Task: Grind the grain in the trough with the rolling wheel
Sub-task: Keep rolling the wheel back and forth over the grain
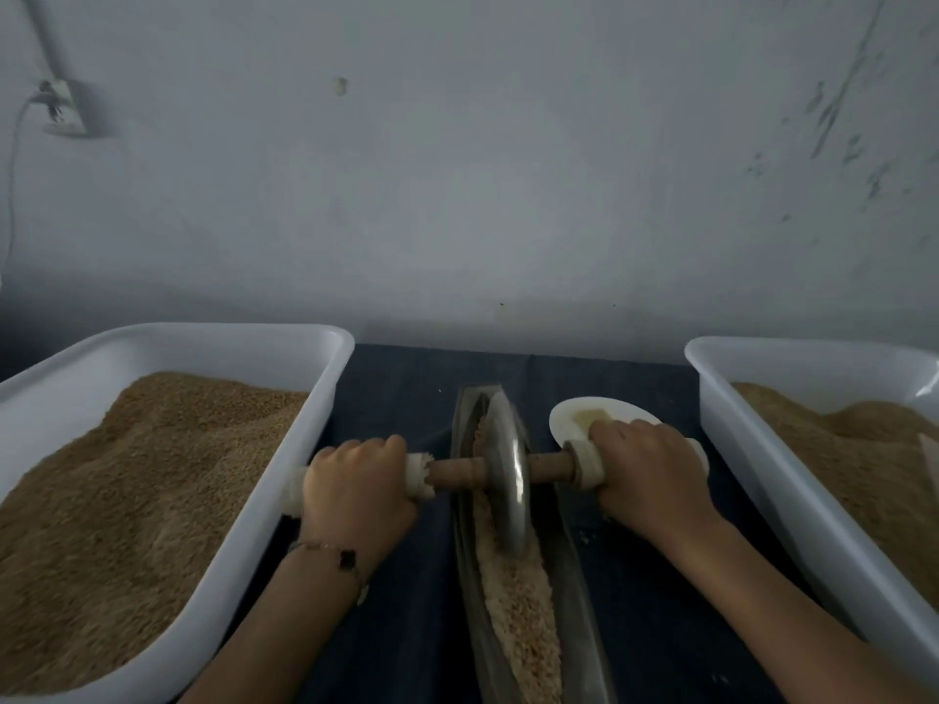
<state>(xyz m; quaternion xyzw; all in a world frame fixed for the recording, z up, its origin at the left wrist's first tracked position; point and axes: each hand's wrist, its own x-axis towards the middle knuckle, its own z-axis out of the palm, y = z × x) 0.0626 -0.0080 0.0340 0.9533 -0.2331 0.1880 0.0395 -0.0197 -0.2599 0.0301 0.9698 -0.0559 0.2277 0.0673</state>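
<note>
A narrow metal trough (576,566) runs away from me down the middle of a dark blue cloth. Pale crushed grain (513,607) fills its channel. A metal rolling wheel (508,475) stands on edge in the far half of the trough, on a wooden axle (452,472) with white padded ends. My left hand (355,480) grips the left padded handle. My right hand (645,464) grips the right one. The wheel hides the grain beneath it.
A large white tub (284,495) of brown grain sits close on the left, and a second white tub (762,475) of grain on the right. A small white dish (574,414) lies behind my right hand. A pale wall rises just beyond the table.
</note>
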